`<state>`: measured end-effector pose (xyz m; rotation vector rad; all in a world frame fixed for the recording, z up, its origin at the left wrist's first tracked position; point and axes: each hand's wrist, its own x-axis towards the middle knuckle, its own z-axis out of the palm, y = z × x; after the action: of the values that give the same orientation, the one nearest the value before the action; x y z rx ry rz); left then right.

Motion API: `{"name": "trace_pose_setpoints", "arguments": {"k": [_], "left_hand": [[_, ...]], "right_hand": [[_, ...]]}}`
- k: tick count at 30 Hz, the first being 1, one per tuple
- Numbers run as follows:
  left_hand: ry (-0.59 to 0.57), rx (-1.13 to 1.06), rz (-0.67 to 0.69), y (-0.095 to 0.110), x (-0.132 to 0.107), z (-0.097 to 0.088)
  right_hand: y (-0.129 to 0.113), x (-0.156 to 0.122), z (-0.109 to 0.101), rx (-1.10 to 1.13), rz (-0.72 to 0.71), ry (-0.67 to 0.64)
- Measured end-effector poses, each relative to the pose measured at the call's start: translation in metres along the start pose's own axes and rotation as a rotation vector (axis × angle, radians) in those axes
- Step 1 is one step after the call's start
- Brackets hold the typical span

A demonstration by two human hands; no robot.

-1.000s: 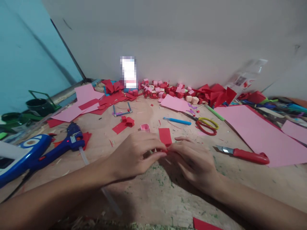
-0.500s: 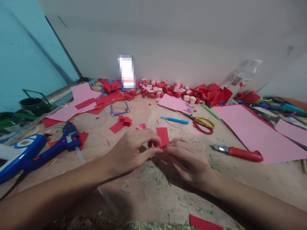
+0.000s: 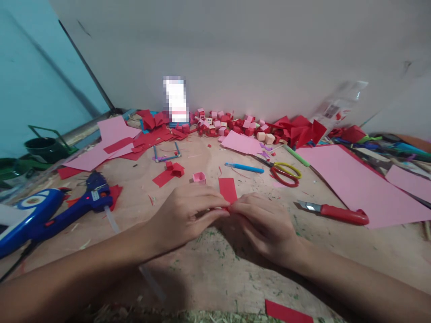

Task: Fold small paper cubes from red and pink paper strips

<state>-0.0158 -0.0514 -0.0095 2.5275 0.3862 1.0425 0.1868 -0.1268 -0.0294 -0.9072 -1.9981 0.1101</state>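
Observation:
Between my hands is a small red paper strip (image 3: pixel 228 189), its far end standing out above my fingertips. My left hand (image 3: pixel 191 213) pinches its near end from the left, fingers closed. From the right, my right hand (image 3: pixel 266 224) pinches the same end, its fingertips touching those of the left; the fingers hide the part being held. Just beyond my left knuckles sits a small open pink paper box (image 3: pixel 199 177). A red paper piece with a folded part (image 3: pixel 170 173) lies left of it, and a blue pen-like tool (image 3: pixel 244 168) lies farther back.
A blue glue gun (image 3: pixel 72 208) lies at left. To the right are a red-handled knife (image 3: pixel 343 214) with its blade out, scissors (image 3: pixel 286 172) and large pink paper (image 3: pixel 357 188). Many small red and pink paper cubes (image 3: pixel 222 125) line the wall near a lit phone (image 3: pixel 177 98).
My left fingers have flattened and closed over the near end of the red strip, where they were arched before. The right hand stays nearly in place.

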Motion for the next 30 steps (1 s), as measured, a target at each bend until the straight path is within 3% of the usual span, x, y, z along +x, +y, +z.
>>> {"name": "trace_pose_setpoints", "arguments": {"k": [11, 15, 30], "left_hand": [[0.058, 0.016, 0.046, 0.0034, -0.0024, 0.0035], [0.029, -0.004, 0.06, 0.0035, -0.0018, 0.0036], [0.0, -0.247, -0.183, 0.0034, -0.0001, -0.0005]], "right_hand": [[-0.0025, 0.0029, -0.0016, -0.038, -0.003, 0.028], [-0.0045, 0.0041, -0.0004, -0.047, -0.011, 0.047], [-0.0009, 0.001, -0.0014, -0.11, 0.016, 0.078]]}}
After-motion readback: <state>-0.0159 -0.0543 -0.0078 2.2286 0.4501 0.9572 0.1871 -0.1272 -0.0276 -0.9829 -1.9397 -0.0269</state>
